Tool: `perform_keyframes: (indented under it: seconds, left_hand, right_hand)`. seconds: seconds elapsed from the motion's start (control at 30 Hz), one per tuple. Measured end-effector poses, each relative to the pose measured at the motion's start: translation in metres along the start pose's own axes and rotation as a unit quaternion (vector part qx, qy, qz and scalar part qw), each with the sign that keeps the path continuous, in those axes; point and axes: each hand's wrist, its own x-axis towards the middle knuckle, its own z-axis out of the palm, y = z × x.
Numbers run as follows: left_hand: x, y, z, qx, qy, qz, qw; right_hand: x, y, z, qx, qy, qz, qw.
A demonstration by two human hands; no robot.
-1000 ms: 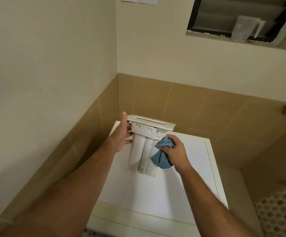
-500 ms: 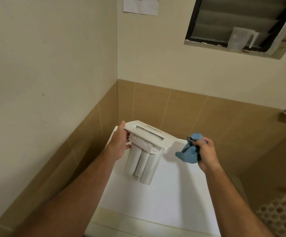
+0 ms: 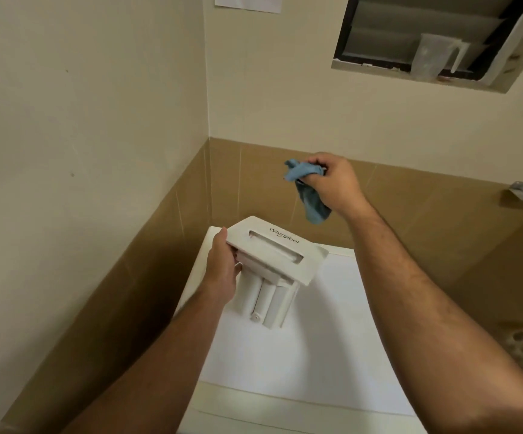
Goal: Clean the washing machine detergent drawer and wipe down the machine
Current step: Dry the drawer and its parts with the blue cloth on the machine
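The left hand [image 3: 222, 274] grips the detergent drawer [image 3: 274, 270] by one end above the washing machine top [image 3: 326, 339]; the right hand [image 3: 332, 183], raised well clear, clutches a blue cloth [image 3: 308, 195]. Held one-handed at its edge, the drawer could twist loose and drop.

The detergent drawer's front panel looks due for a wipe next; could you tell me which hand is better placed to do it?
Probably the right hand: it already grips the blue cloth above the detergent drawer, while the left hand is busy holding the drawer.
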Motion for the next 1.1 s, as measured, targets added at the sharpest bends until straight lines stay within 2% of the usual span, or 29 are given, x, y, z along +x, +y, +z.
perform_keyframes:
  seconds: [0.13, 0.27, 0.33, 0.43, 0.53, 0.6, 0.63, 0.7, 0.77, 0.83, 0.87, 0.9, 1.0, 1.1]
  left_hand:
    - [0.000, 0.004, -0.009, 0.005, -0.004, -0.018, 1.000]
    - [0.001, 0.009, -0.019, 0.048, -0.016, -0.028, 0.998]
    - [0.003, 0.012, -0.022, 0.078, -0.028, -0.036, 0.996]
    - [0.001, 0.022, -0.023, 0.117, -0.060, -0.058, 0.990]
    - [0.002, 0.033, -0.024, 0.158, -0.080, -0.054, 0.983]
    - [0.009, 0.042, -0.030, 0.231, -0.067, 0.014, 0.971]
    - [0.014, 0.049, -0.036, 0.305, -0.067, 0.080, 0.947]
    - [0.022, 0.066, -0.046, 0.445, -0.099, 0.196, 0.868]
    - [0.026, 0.085, -0.047, 0.544, -0.178, 0.235, 0.786]
    - [0.030, 0.100, -0.043, 0.634, -0.219, 0.246, 0.699]
    - [0.031, 0.106, -0.039, 0.651, -0.229, 0.239, 0.683]
    - [0.032, 0.110, -0.035, 0.652, -0.237, 0.215, 0.687]
    - [0.034, 0.110, -0.023, 0.616, -0.252, 0.129, 0.735]
    - [0.036, 0.109, -0.013, 0.591, -0.251, 0.086, 0.762]
  right_hand:
    - [0.003, -0.009, 0.033, -0.068, -0.037, -0.012, 0.997]
    - [-0.021, 0.004, 0.072, -0.169, -0.127, -0.034, 0.977]
    - [-0.032, 0.011, 0.086, -0.249, -0.184, -0.037, 0.950]
    - [-0.040, 0.012, 0.091, -0.361, -0.260, 0.037, 0.895]
    - [-0.037, 0.013, 0.087, -0.308, -0.251, 0.072, 0.915]
    - [-0.037, 0.016, 0.085, -0.312, -0.242, 0.063, 0.917]
    - [-0.037, 0.017, 0.086, -0.325, -0.241, 0.056, 0.913]
    - [-0.037, 0.021, 0.088, -0.330, -0.233, 0.037, 0.914]
    - [-0.036, 0.024, 0.089, -0.318, -0.228, 0.019, 0.920]
    - [-0.034, 0.026, 0.088, -0.311, -0.233, 0.016, 0.921]
    - [-0.033, 0.026, 0.088, -0.311, -0.232, 0.017, 0.921]
    - [-0.033, 0.026, 0.088, -0.312, -0.228, 0.015, 0.922]
    - [-0.032, 0.026, 0.087, -0.307, -0.207, 0.012, 0.929]
    - [-0.031, 0.030, 0.084, -0.321, -0.198, 0.025, 0.926]
